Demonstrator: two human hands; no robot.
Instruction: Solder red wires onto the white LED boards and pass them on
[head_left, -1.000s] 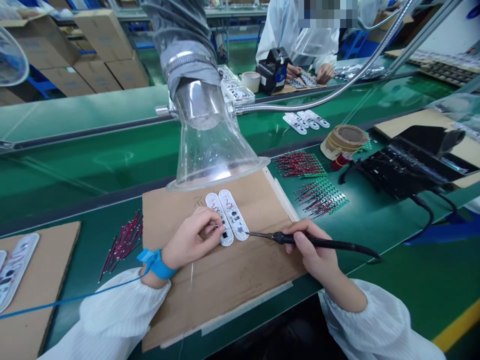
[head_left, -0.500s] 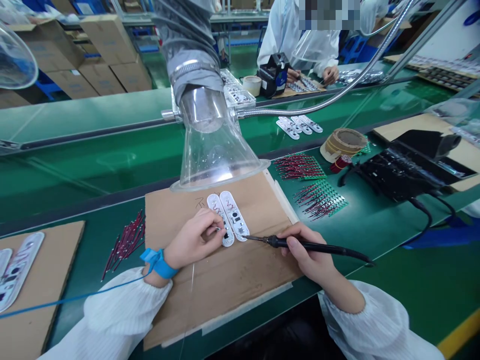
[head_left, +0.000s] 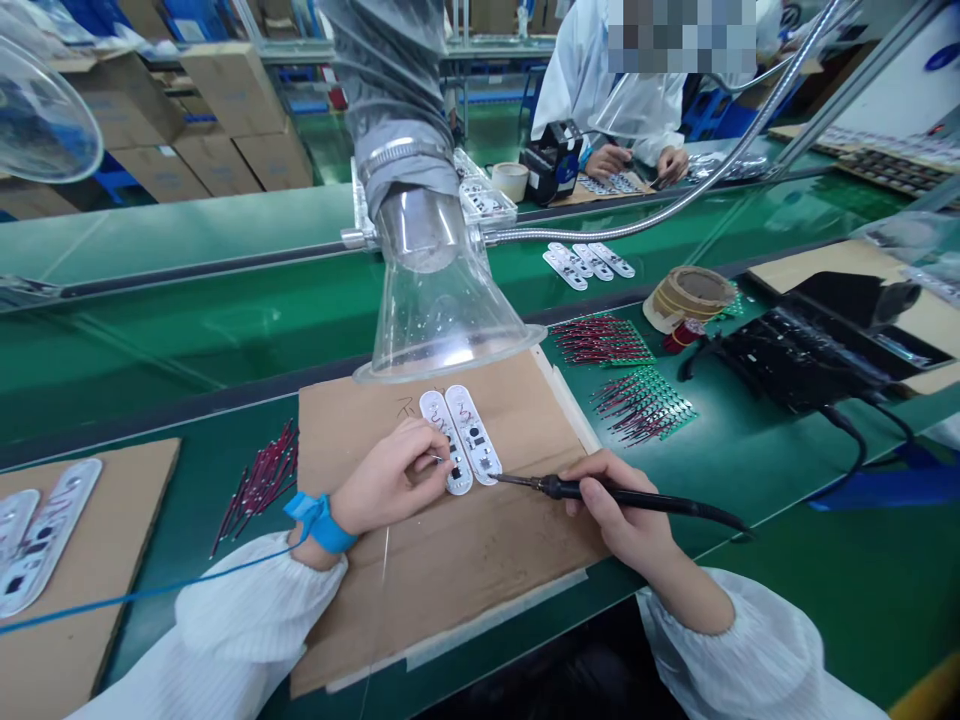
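Two white oblong circuit boards lie side by side on a cardboard sheet (head_left: 450,590), the left board (head_left: 436,408) partly behind my fingers. My right hand (head_left: 626,505) grips a soldering iron (head_left: 562,487) by its black handle. The iron's tip is at the lower end of the right board (head_left: 463,408); whether it touches is too small to tell. My left hand (head_left: 397,475), with a blue wrist strap (head_left: 322,522), pinches a thin strand of solder wire beside the left board. A clear extraction hood (head_left: 442,310) hangs just above the boards.
Red wires (head_left: 259,480) lie left of the cardboard. Green boards with red wires (head_left: 645,405), a tape roll (head_left: 690,295) and a black device (head_left: 802,345) stand right. More white boards (head_left: 589,262) lie on the green belt. Across it, a co-worker's hands (head_left: 607,160) work.
The view has shifted slightly. The white boards on the belt have moved left against their surroundings. Both my hands keep nearly the same pose, the iron still at the right board's lower end.
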